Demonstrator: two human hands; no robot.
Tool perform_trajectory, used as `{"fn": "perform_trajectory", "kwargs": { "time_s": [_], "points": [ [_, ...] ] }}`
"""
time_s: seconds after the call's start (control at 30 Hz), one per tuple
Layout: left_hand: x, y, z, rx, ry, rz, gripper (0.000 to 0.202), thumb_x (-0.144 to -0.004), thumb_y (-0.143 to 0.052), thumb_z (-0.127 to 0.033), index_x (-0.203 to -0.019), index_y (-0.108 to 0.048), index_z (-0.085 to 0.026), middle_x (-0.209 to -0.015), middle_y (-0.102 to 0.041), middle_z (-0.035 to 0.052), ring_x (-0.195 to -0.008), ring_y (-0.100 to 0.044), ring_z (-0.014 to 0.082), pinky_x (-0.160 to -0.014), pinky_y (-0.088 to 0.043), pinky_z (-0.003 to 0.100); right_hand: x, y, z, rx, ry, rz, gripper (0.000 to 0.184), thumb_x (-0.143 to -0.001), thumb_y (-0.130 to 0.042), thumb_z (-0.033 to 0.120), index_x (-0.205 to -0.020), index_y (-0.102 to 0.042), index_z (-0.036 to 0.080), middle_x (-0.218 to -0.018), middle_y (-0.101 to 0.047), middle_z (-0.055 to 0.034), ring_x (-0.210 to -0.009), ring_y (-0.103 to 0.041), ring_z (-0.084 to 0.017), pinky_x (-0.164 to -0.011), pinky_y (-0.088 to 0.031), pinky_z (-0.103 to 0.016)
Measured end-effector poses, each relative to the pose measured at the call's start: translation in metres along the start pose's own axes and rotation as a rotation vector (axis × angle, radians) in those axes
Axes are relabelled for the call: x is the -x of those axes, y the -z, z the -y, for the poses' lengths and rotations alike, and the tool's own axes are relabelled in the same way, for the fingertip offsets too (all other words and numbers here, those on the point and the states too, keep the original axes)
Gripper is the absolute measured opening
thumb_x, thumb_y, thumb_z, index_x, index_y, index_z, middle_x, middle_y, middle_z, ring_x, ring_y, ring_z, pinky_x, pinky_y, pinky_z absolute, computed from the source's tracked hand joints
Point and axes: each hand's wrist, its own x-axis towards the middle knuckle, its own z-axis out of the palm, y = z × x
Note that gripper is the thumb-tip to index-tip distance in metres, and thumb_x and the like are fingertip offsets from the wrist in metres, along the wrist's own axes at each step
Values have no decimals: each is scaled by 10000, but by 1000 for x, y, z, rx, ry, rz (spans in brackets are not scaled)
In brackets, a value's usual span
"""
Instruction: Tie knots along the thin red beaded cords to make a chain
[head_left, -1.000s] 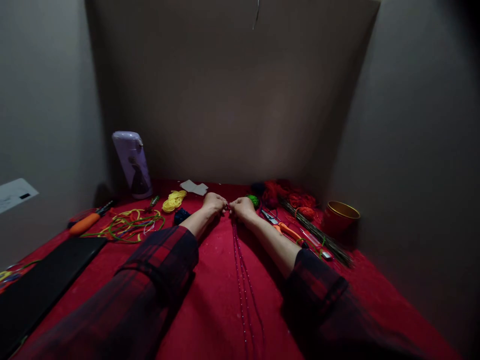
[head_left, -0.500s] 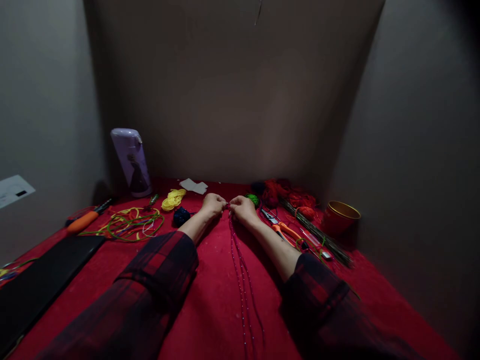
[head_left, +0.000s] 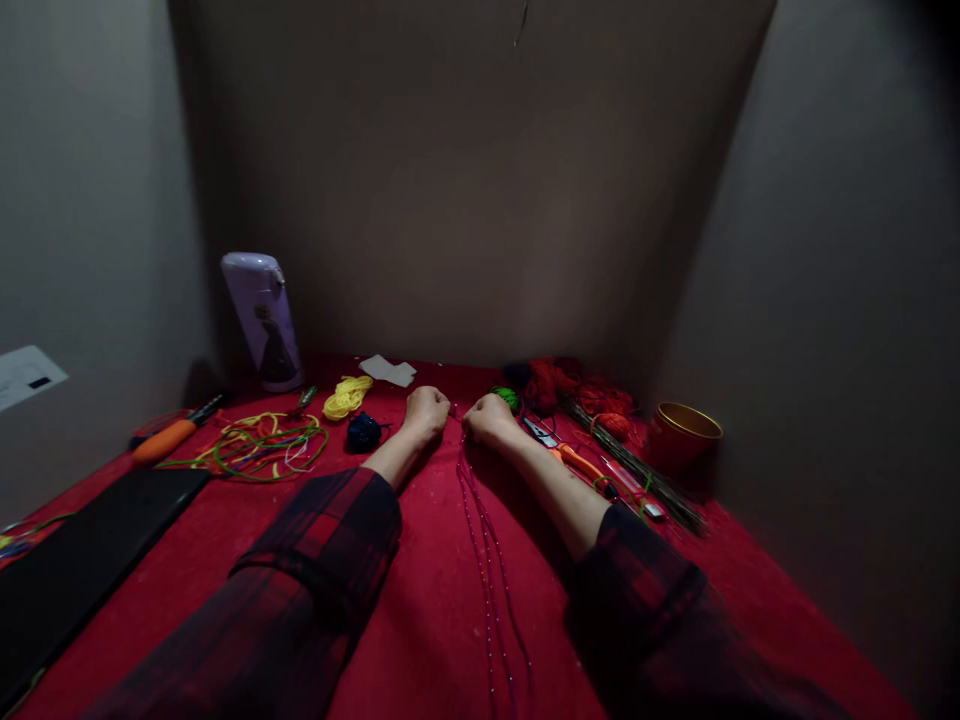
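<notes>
Several strands of dark red cord [head_left: 487, 545] flecked with pale dots trail down the red cloth toward me from between my hands. My left hand [head_left: 427, 412] is closed in a pinch on the upper end of the cord. Opposite it, my right hand [head_left: 489, 418] is also closed on the cord, with the strands hanging below its fingers. A short piece of the cord spans the small gap between the hands. The exact grip of the fingertips is too small to make out. A dark blue yarn ball [head_left: 364, 431] lies left of my left wrist, and green yarn [head_left: 508, 397] sits behind my right hand.
On the left are a purple flask [head_left: 264, 320], tangled coloured cords [head_left: 262, 447], an orange-handled tool [head_left: 166, 440], yellow yarn [head_left: 347, 397] and a black flat slab [head_left: 97, 570]. To the right lie orange-handled pliers [head_left: 577, 465], thin dark stems [head_left: 637, 470], red yarn [head_left: 555, 388] and a red cup [head_left: 679, 440].
My hands have drawn slightly apart, the right one moving a little to the right. The hanging strands have shifted slightly rightward at their lower ends.
</notes>
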Motion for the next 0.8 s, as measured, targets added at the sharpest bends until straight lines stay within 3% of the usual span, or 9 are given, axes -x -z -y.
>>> {"fn": "perform_trajectory", "kwargs": {
  "time_s": [0.23,0.47,0.8],
  "points": [
    [-3,-1,0,-42,-11,21,181,-683,-514,-176,-660,-686,-123,-730,-682,109,-726,-612,170,-634,-394,213,2,8,1,15,-39,152,155,-680,-547,161,-543,-587,101,-347,-447,-9,-278,-395,-98,-349,-326,-221],
    [-6,-4,1,-57,-1,22,196,-685,-515,-187,-644,-690,-109,-684,-673,116,-674,-605,164,-602,-388,215,-2,8,1,16,-24,186,55,-622,-557,88,-585,-592,108,-372,-469,6,-303,-409,-77,-363,-314,-193],
    [-12,-8,5,-33,37,18,189,-667,-529,-167,-715,-698,-98,-692,-674,97,-646,-596,140,-537,-364,197,3,9,4,-25,-27,233,114,-642,-503,48,-580,-570,117,-350,-421,39,-282,-362,-58,-340,-270,-181]
  ]
}}
